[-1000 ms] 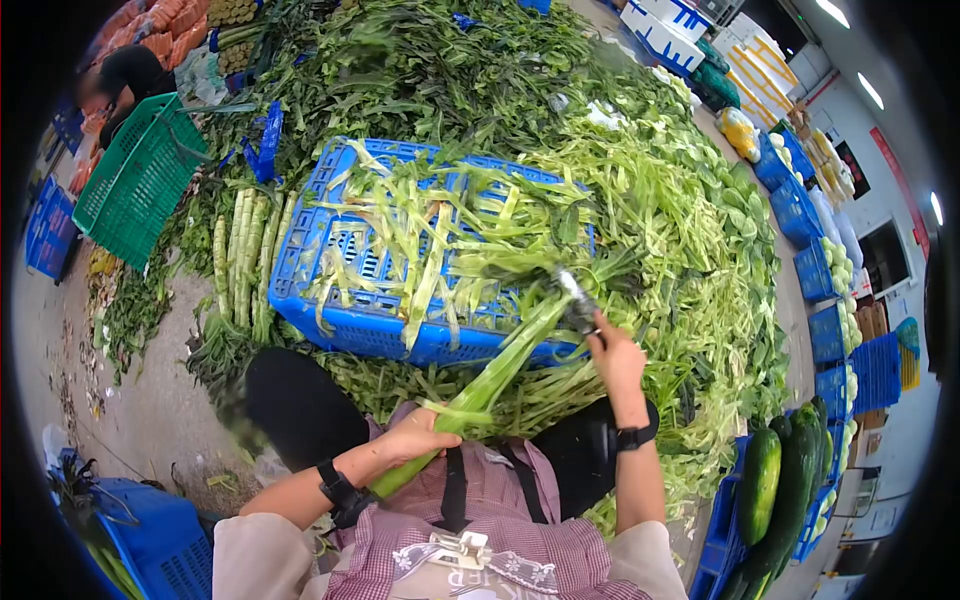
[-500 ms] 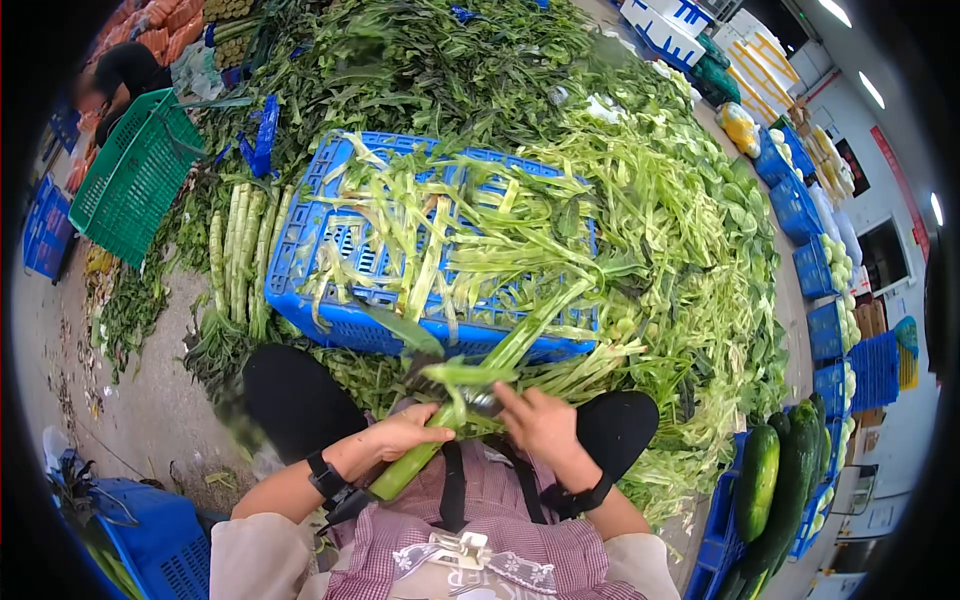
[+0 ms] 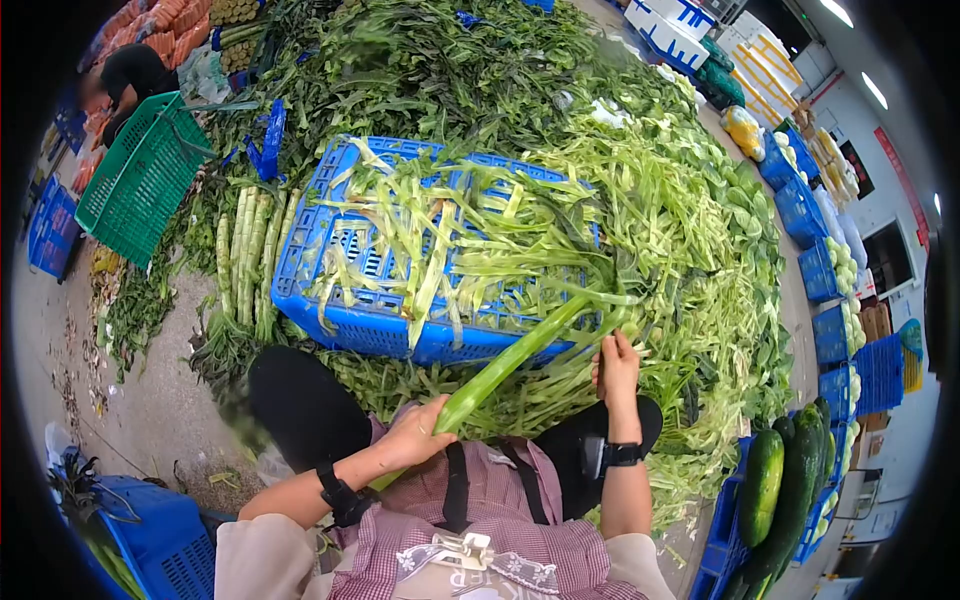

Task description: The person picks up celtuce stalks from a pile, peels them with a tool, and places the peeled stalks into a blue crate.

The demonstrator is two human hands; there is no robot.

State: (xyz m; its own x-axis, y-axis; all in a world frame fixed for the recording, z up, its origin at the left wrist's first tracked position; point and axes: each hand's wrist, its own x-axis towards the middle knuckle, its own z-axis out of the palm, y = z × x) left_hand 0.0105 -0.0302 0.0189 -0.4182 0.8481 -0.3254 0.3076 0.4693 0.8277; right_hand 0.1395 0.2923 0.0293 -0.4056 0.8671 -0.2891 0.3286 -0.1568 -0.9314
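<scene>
My left hand (image 3: 415,437) is closed round the lower part of a long green celtuce stem (image 3: 512,362). The stem slants up and right over the near edge of an upturned blue crate (image 3: 385,328), its leafy top towards the peel heap. Beyond the stem's upper end, my right hand (image 3: 618,368) is closed, fingers bent together. A pale green peel strip (image 3: 600,297) lies just above those fingers. What the right hand grips is mostly hidden; only a dark edge shows beside it. Loose celtuce peelings (image 3: 430,270) cover much of the crate's top.
Several celtuce stems (image 3: 243,250) lie left of the crate. A green basket (image 3: 140,185) stands near a bent-over person (image 3: 135,75). Leaves and peelings (image 3: 690,290) heap behind and right. Large dark green gourds (image 3: 790,480) lie at right; a blue crate (image 3: 150,530) stands at lower left.
My right hand has moved right and up, away from my left hand, along the stem towards its top. The stem is now seen at full length; the grey metal piece beside the right fingers no longer shows.
</scene>
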